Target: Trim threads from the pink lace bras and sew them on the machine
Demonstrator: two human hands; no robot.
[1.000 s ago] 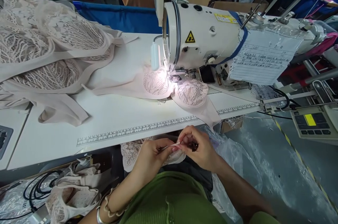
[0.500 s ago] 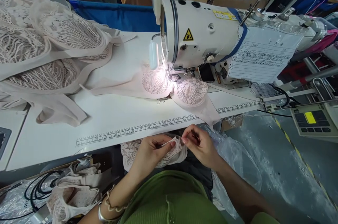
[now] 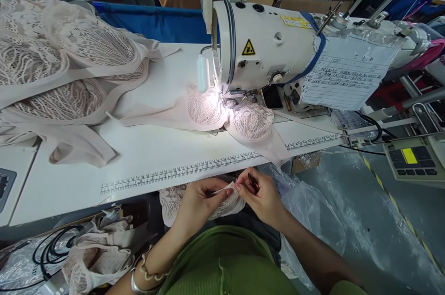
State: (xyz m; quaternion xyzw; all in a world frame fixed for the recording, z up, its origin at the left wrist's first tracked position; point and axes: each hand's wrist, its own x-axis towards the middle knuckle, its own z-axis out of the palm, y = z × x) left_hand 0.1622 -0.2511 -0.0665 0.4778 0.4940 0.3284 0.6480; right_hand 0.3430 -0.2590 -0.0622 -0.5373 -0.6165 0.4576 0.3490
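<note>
Below the table's front edge, my left hand (image 3: 199,202) and my right hand (image 3: 260,195) both pinch a pale lace bra piece (image 3: 174,202) over my lap. The fingertips of both meet at its upper edge. My right hand also has a small dark tool tucked in its fingers. Another lace bra (image 3: 252,121) lies under the presser foot of the white sewing machine (image 3: 267,49), lit by its lamp.
A heap of lace bras (image 3: 62,63) covers the table's left end. A ruler strip (image 3: 181,172) runs along the white table's front. More lace pieces (image 3: 93,258) and black cables sit at lower left. A control panel (image 3: 412,158) stands at right, with a plastic bag (image 3: 313,216) below.
My hands have shifted only slightly, staying together on the lace piece; the right hand dipped a little lower against the fabric edge.
</note>
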